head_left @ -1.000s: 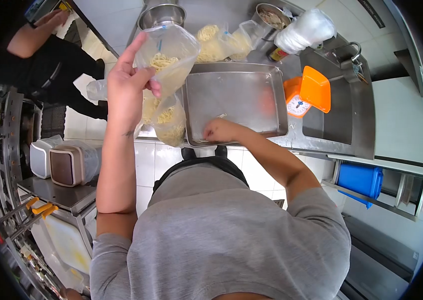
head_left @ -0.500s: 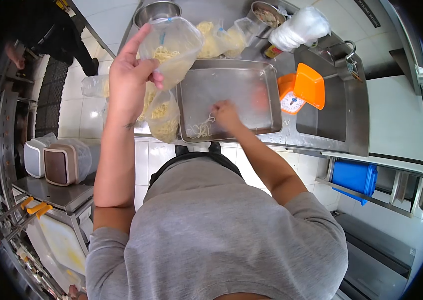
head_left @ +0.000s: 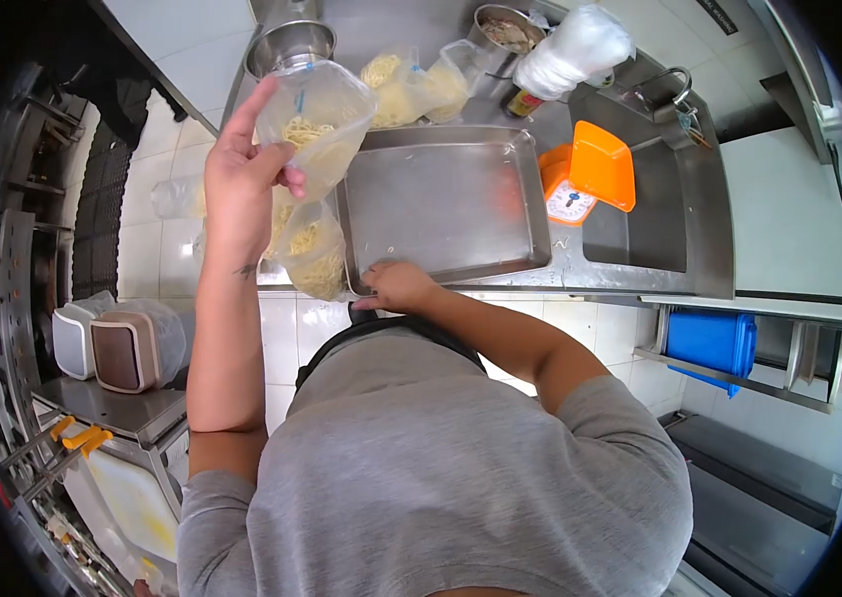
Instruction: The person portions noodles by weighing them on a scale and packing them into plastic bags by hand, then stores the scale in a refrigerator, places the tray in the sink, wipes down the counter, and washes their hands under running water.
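My left hand [head_left: 252, 164] is raised over the counter's left part, shut on a clear plastic bag [head_left: 336, 99] with yellow noodles [head_left: 304, 130] inside; the bag's mouth stands wide. At the near left corner of a shallow metal tray [head_left: 441, 199], my right hand [head_left: 397, 287] is closed with its fingers curled. It covers the spot where loose noodles lay, and the strands are hidden by it. Small scraps stay on the tray floor. Below the held bag rests another bag of noodles [head_left: 312, 264], against the tray's left side.
More noodle bags [head_left: 421, 90] sit behind the tray, near a metal pot [head_left: 292, 45] and a pot of food [head_left: 509, 28]. To the right are an orange kitchen scale [head_left: 572, 199], a white plastic bundle [head_left: 580, 50] and a sink [head_left: 635, 199]. Another person's dark-clothed leg [head_left: 122, 109] shows at left.
My right hand has moved from the tray's middle to its near left corner, drawing in the loose noodles there. My left hand still holds up the bag. The view has shifted slightly.
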Demonstrator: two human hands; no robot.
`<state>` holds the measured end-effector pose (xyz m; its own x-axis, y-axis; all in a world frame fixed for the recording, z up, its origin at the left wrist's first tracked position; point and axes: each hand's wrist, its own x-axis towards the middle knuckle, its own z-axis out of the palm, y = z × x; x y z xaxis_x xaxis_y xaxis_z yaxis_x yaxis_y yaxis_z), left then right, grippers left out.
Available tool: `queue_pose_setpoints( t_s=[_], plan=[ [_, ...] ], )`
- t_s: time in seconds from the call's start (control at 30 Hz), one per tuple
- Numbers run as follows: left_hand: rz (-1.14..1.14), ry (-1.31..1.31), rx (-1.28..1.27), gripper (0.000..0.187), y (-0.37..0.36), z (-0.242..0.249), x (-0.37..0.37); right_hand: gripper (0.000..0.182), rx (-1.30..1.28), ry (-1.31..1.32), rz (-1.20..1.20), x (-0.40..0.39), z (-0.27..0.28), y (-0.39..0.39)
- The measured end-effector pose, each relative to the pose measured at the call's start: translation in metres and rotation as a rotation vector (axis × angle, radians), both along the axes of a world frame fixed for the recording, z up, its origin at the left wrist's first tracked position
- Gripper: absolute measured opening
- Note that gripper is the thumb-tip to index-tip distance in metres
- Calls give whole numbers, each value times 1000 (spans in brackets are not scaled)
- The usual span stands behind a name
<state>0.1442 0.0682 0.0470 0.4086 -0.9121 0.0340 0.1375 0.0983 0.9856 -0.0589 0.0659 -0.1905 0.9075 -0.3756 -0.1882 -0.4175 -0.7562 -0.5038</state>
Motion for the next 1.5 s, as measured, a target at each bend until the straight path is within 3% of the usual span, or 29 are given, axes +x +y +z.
queue_pose_setpoints(
  t_s=[0.1, 0.17, 0.23, 0.27, 0.33, 0.4, 0.5, 0.6, 0.67, 0.7, 0.73, 0.77, 0.83, 0.87, 0.93, 1.17, 1.37, 1.5],
  plan=[
    [-70, -19, 31, 58, -4, -11, -1, 44, 351, -70, -237, 1, 12, -18],
    [-105, -26, 56, 59, -8, -17, -1, 44, 370, -733, -647, 3, 38, -40],
    [-141, -27, 102, 60, -9, -22, -11, 36, 857, -942, -1040, 7, 143, -70],
    [-144, -27, 110, 60, -11, -26, -14, 33, 981, -1145, -701, -1, 180, -90],
    [-168, -28, 125, 61, -18, -32, -22, 27, 836, -1340, -479, 6, 225, -103],
    [-205, -48, 154, 61, -23, -40, -27, 24, 344, -1321, -714, 46, 245, -99],
    [-222, -48, 181, 61, -23, -41, -28, 17, -249, -972, -303, 43, 225, -124],
    [-180, -17, 179, 62, -20, -39, -20, 24, -351, -855, -601, -7, 219, -125],
    [-159, -3, 172, 62, -17, -36, -16, 34, 0, -395, -618, -41, 185, -99],
    [-149, 4, 163, 61, -15, -35, -14, 43, 17, -263, -433, -61, 142, -90],
    [-139, 11, 150, 61, -15, -33, -13, 52, -140, -8, -257, -74, 116, -71],
    [-115, 17, 122, 61, -15, -30, -11, 36, -328, -9, -107, -88, 86, -47],
    [-80, 27, 76, 59, -11, -22, -5, 20, -229, 146, -80, -102, 39, -19],
    [-50, 23, 40, 59, -10, -15, -1, 11, -235, -9, -122, -106, 31, -10],
    [15, 14, -32, 58, -5, 0, 8, 11, -265, -80, -121, -103, 36, -5],
    [191, -68, -259, 54, -1, 33, 46, 18, -335, -366, -228, -75, 129, -18],
    [213, -74, -278, 53, -3, 36, 57, 17, -251, -421, -414, -92, 268, -9],
    [147, -26, -247, 53, -13, 33, 42, 21, -347, -708, -552, -135, 357, -1]
  ],
)
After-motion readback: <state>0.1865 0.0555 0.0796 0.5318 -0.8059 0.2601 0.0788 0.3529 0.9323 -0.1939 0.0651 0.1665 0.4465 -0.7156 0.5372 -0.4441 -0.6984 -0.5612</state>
